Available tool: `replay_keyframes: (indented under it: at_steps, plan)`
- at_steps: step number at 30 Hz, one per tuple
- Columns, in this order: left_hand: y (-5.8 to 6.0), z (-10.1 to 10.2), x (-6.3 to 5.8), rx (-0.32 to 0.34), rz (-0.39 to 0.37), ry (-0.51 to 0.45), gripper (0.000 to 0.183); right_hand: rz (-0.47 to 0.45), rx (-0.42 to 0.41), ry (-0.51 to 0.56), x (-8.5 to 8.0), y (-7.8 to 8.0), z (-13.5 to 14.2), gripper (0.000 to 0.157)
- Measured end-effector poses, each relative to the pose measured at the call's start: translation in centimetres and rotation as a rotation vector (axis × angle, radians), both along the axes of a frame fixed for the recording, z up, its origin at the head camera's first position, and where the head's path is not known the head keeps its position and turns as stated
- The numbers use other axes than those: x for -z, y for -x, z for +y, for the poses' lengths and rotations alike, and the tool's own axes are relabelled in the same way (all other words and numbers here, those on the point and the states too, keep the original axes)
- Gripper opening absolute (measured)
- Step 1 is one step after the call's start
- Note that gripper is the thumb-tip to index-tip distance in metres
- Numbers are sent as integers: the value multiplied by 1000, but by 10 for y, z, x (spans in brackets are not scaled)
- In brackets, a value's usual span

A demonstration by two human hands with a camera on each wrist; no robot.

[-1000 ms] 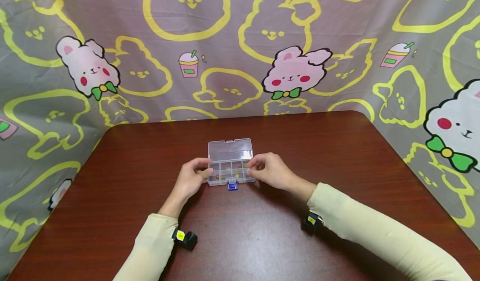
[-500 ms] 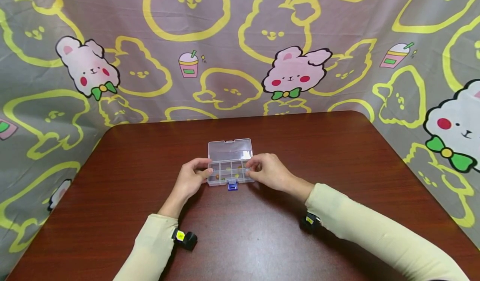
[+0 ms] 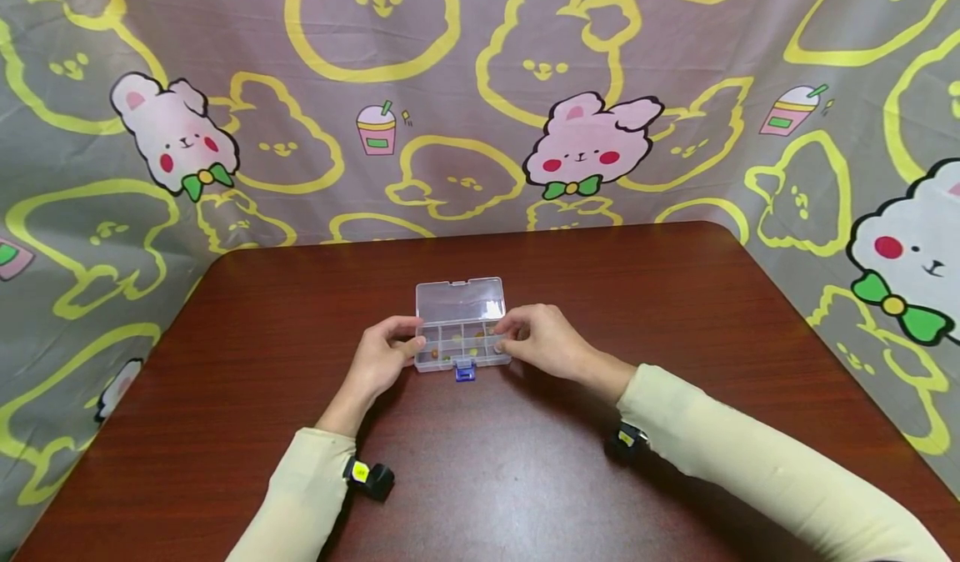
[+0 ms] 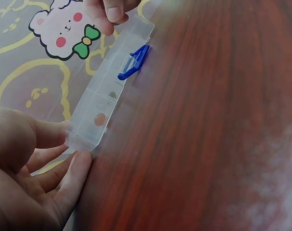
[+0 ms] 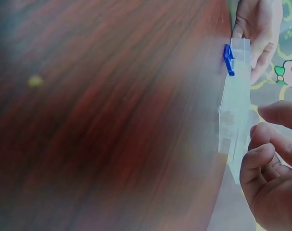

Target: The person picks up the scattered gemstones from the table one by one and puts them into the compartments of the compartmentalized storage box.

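A clear plastic compartment box (image 3: 442, 368) stands on the table with its see-through lid (image 3: 453, 302) raised at the back. Its blue latch (image 3: 466, 372) hangs down at the front. Small yellow, green and orange pieces lie in several compartments; an orange-brown round piece (image 4: 99, 119) shows through the wall in the left wrist view. My left hand (image 3: 381, 358) grips the box's left end between thumb and fingers. Over the right end, my right hand (image 3: 547, 341) hovers with bent fingers. Thumb and fingertips stand apart in the right wrist view, nothing visible between them.
The dark red-brown table (image 3: 480, 470) reaches back to a grey curtain (image 3: 465, 87) printed with rabbits, which also hangs at both sides. A small black camera (image 3: 371, 477) is strapped at the left cuff, another (image 3: 626, 439) at the right.
My right hand goes slightly left over the box's right compartments, then draws back a little to the right. My left hand, the box and its lid stay in place.
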State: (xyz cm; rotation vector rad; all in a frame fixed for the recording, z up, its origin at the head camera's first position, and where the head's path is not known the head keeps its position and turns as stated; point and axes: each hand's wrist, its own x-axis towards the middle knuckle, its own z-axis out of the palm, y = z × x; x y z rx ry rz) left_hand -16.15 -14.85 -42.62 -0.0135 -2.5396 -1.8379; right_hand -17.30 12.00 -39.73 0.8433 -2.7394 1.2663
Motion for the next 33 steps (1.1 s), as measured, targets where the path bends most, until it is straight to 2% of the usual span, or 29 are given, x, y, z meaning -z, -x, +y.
replay_keyframes:
  at_steps: [16, 23, 33]
  plan:
    - [0, 0, -1, 1, 0, 11, 29, 31, 77, 3, 3, -1, 34, 6]
    - [-3, 1, -1, 1, -18, 7, 29, 59, 142, -29, 3, -2, 67, 4]
    - [-3, 0, -1, 10, -32, 36, 30, 132, 224, -73, 3, 0, 117, 10]
